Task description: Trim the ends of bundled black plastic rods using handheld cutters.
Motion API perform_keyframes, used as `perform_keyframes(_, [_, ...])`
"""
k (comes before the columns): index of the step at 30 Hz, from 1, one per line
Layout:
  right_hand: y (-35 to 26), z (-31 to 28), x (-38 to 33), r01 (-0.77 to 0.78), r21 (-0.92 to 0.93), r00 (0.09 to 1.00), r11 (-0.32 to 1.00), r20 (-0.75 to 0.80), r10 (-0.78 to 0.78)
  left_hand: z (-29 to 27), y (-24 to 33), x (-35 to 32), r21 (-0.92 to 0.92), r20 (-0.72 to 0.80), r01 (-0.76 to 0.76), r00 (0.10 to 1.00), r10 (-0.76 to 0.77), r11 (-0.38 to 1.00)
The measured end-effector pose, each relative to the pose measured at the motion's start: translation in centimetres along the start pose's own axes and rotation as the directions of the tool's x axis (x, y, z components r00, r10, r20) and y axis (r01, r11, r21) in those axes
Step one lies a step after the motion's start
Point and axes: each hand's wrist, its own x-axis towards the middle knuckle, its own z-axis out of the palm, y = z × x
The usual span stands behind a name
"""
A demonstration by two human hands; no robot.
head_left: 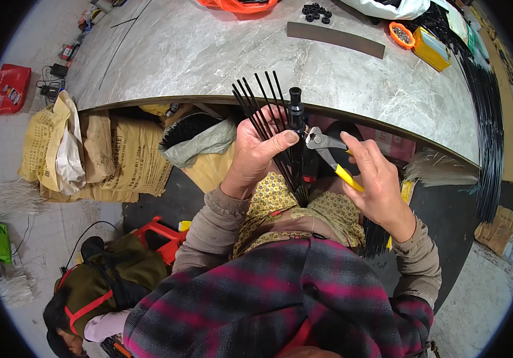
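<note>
Grey marble surface (221,53) curves beyond both hands. Left hand (256,152), its grip pinching a fan of thin black rods (262,104) beside a black tube (296,110). Right hand (376,179), grip closed on yellow-handled pliers (328,152). Rods look light, springy; best held low, near the bundle.

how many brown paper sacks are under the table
3 show clearly: one sack at the far left, partly under white plastic, one beside it, and one right of that. More may be hidden behind them and below the tabletop.
</note>
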Motion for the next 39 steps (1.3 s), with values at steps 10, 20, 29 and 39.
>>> perform_keyframes(10, [-0.2,-0.1,0.4,-0.060,0.083,0.984,0.995,0.174,0.045,0.9,0.2,-0.6,0.041,-0.024,-0.003,1.000,0.004,0.999])
perform_keyframes(20, [-1.0,-0.3,0.6,0.046,-0.124,0.988,0.991,0.150,-0.028,1.2,0.4,-0.8,0.054,-0.019,-0.021,1.000,0.022,0.998])
perform_keyframes(29, [-1.0,-0.7,0.7,0.040,-0.074,0.984,0.996,0.176,-0.027,0.6,0.2,-0.6,0.050,-0.020,-0.013,1.000,0.014,0.999])
perform_keyframes(39, [-1.6,-0.1,0.5,-0.037,0.002,0.982,0.999,0.185,0.036,-0.2,-0.1,-0.2,0.070,0.012,0.000,1.000,-0.001,0.998])
